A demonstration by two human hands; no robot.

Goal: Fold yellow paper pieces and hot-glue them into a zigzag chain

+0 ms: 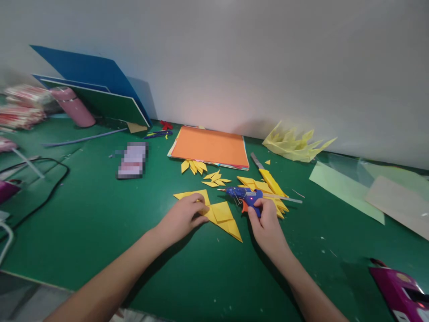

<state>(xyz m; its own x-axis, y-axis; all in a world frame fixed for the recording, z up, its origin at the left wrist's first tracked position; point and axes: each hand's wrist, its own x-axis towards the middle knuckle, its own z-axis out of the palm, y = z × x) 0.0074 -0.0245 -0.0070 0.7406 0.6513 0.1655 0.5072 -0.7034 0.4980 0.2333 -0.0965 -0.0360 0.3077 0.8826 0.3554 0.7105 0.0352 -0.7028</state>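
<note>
My left hand (pixel 183 218) rests with curled fingers pressing on a folded yellow paper piece (pixel 221 214) that lies flat on the green table. My right hand (pixel 266 226) is wrapped round the handle of a small blue glue gun (pixel 243 195), whose nozzle points left above the paper. A red light glows on the gun. Several more folded yellow paper pieces (pixel 214 180) lie just beyond, and a heap of them sits under the gun (pixel 268 190).
A stack of orange sheets (pixel 211 146) lies at the back by the wall, with a yellow utility knife (pixel 268 176) to its right. Pale yellow folded paper (pixel 295 145), pale sheets (pixel 345 190), blue boards (pixel 90 76), a pink bottle (pixel 75 107), a black cable (pixel 43 197).
</note>
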